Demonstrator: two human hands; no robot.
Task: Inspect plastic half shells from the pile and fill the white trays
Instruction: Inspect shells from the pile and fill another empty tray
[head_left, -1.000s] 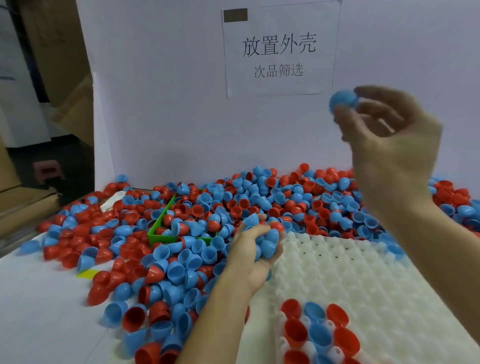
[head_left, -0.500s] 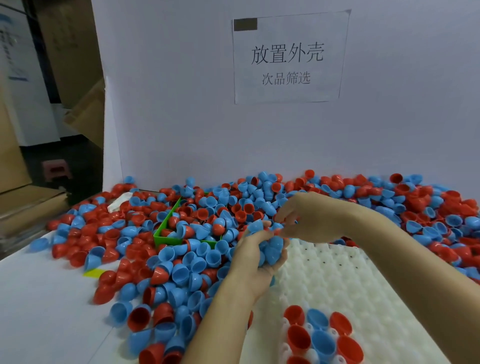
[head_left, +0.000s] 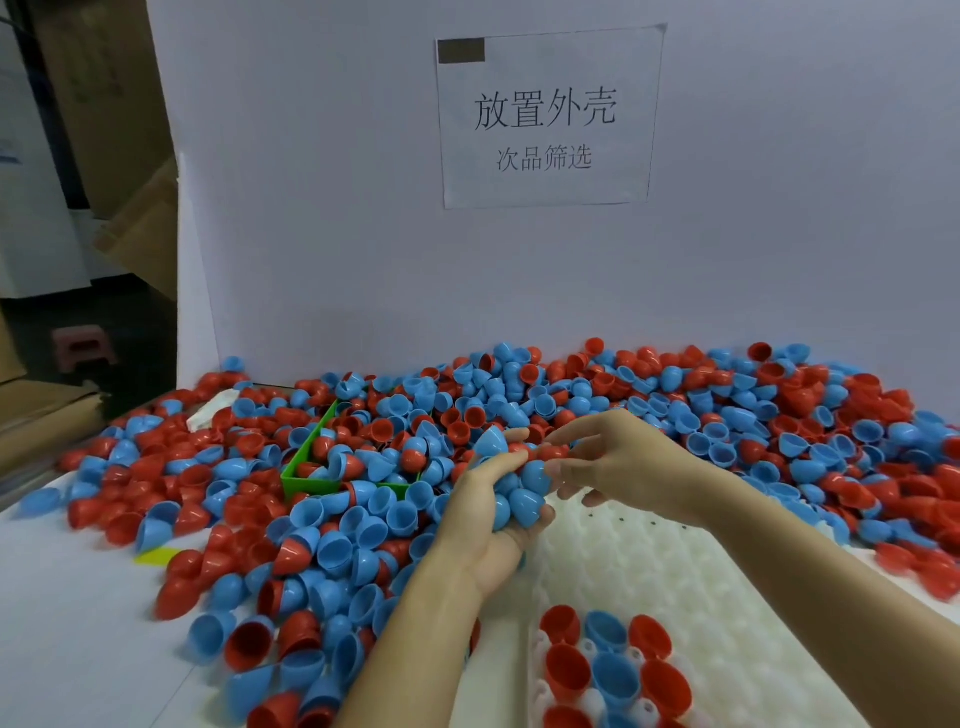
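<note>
**Shells held in left hand, right hand picking at the bunch**

Shells (head_left: 363, 499) in red and blue lie in a loose heap across the white bench (head_left: 62, 649), spreading from the left edge to the far right against the pale backboard (head_left: 311, 208). Each is a smooth, glossy plastic half dome; some lie hollow side up, others dome up.

The left hand (head_left: 488, 530) is palm up with fingers curled round a handful of blue shells (head_left: 519, 493), held just above the far edge of the white tray (head_left: 675, 571). The right hand (head_left: 618, 462) reaches across from the right; its thumb and forefinger pinch a red shell (head_left: 540, 452) at the top of that handful, the other fingers loosely spread.

The tray is moulded white plastic with a bumpy grid of round seats. At its near-left corner red and blue shells (head_left: 608, 660) sit hollow side up in rows, colours alternating across each row.

A green, thin-walled open bin (head_left: 332, 483) stands half buried in the heap. A printed paper notice (head_left: 545, 114) is fixed to the backboard. Brown cardboard (head_left: 47, 431) lies at far left.
</note>
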